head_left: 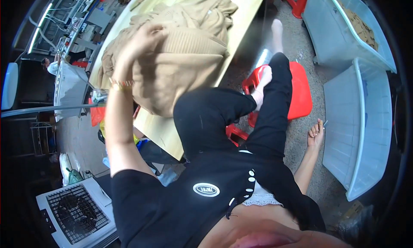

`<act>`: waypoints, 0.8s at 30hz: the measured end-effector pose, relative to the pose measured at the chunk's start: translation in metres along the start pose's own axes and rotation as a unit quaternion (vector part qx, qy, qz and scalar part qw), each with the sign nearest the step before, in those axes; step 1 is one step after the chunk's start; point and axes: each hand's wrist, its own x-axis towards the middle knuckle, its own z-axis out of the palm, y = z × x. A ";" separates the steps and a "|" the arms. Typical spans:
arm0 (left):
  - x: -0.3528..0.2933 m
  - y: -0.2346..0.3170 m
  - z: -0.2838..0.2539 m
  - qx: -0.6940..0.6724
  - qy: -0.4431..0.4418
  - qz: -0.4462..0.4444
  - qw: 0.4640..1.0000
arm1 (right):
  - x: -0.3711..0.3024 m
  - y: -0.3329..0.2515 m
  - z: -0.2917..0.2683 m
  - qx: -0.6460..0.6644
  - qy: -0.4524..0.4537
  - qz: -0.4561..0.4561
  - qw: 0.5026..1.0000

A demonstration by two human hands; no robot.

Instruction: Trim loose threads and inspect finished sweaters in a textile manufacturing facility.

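Observation:
A heap of tan knitted garments lies on the pale wooden table, with a ribbed band showing across the nearest piece. Over the heap's left part is my left hand, a bracelet on its wrist. Motion smears its fingers, so whether they grip the cloth is unclear. My right hand hangs low at my right side, away from the table. Its fingers are closed on a slim, pale, metal-looking tool, of which only a short tip shows.
Red plastic stools stand by my legs. Two large translucent bins line the right side; the farther holds tan cloth. A white fan unit stands lower left. Another person is at far left among work benches.

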 end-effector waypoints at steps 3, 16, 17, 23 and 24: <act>-0.038 -0.071 0.032 0.090 0.202 0.066 0.973 | 0.000 -0.002 0.016 -0.016 0.001 0.008 1.000; -0.062 0.006 0.029 -0.197 0.477 0.230 0.825 | -0.035 0.015 0.160 -0.112 -0.186 -0.013 0.976; -0.066 0.031 0.029 -0.233 0.459 0.277 0.811 | -0.036 0.011 0.164 -0.129 -0.192 -0.024 0.973; -0.120 0.117 0.089 0.087 0.366 0.369 0.850 | -0.073 0.005 0.219 -0.197 -0.281 -0.074 0.936; -0.130 0.116 0.103 0.055 0.271 0.363 0.890 | -0.084 0.011 0.230 -0.228 -0.288 -0.071 0.928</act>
